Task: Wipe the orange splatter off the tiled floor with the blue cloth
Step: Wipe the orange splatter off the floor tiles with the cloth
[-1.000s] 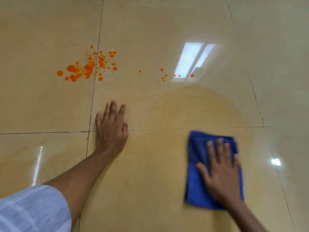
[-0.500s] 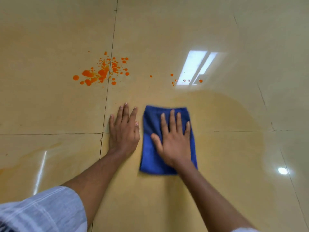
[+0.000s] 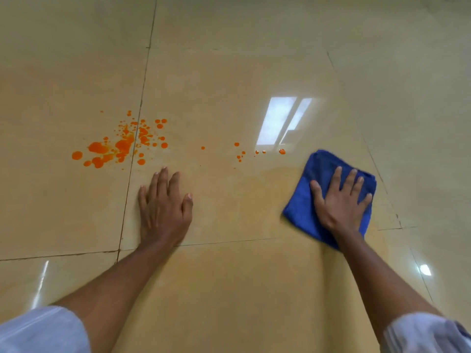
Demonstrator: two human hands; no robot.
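Orange splatter (image 3: pixel 119 146) lies on the tiled floor (image 3: pixel 229 72), its dense cluster straddling a vertical grout line toward the floor's left side. A thin trail of small orange drops (image 3: pixel 281 151) runs rightward from it, ending beside the reflection of a ceiling light (image 3: pixel 283 121).

Blue cloth (image 3: pixel 316 174), folded, lies flat on the floor at right, just below and right of the last drop, apart from it. Right hand (image 3: pixel 340 202) presses flat on the cloth, all 5 fingers straight and spread, none curled round the fabric.

Left hand (image 3: pixel 164 207) rests palm-down on bare tile, fingers straight and close together, holding nothing. It sits just below the main cluster, not touching it.

Light sleeves (image 3: pixel 43 329) show at both lower corners. A darker damp-looking patch of floor lies between and below the hands.
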